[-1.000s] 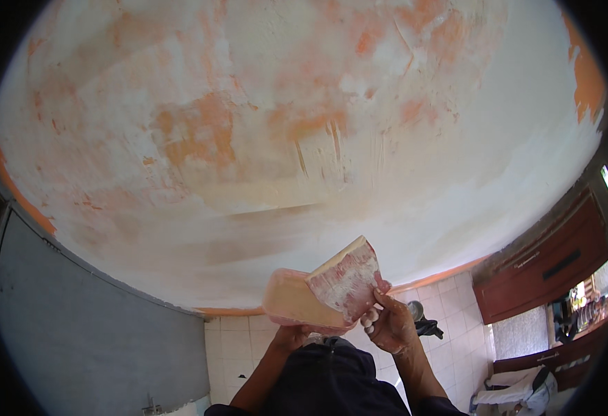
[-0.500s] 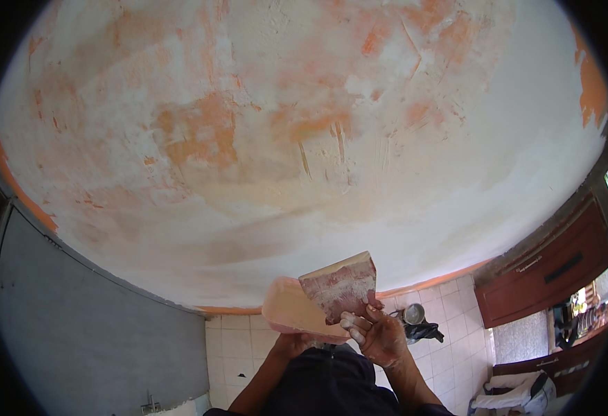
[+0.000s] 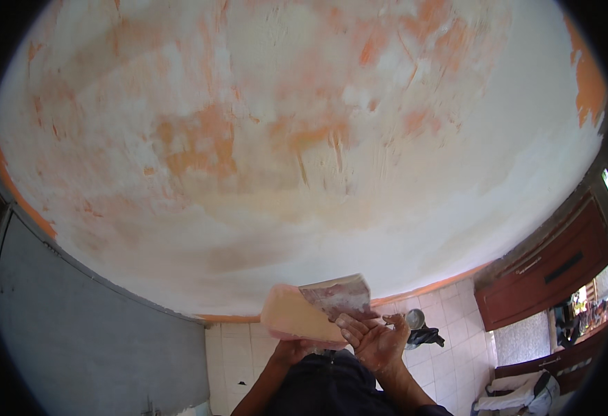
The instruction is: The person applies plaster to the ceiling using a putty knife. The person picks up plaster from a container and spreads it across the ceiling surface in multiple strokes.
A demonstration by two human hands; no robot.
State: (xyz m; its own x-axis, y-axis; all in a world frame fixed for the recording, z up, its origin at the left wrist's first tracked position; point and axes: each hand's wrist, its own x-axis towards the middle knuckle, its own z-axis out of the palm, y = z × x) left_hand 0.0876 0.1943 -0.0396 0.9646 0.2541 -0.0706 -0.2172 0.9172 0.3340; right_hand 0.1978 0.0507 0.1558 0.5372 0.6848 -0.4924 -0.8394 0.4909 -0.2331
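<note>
My left hand grips a pinkish tray by its near side; its inner face looks pale and cream-coloured. In my right hand is a wide putty knife, its reddish blade smeared with whitish paste. The palm faces up, with the fingers against the blade's near edge and the thumb out to the right. The blade overlaps the tray's right part in view; whether they touch I cannot tell. Beyond them rises a wall coated unevenly in off-white, with orange patches showing through.
A grey door stands at the left. On the tiled floor, right of my hands, are a small metal-looking container and a black plastic bag. Further right are a red-brown wooden panel and a white-covered item.
The putty knife has come down toward me and tilted, over the tray's right side. My right hand has turned, its thumb now stretched away. The left hand stays nearly in place with the tray.
</note>
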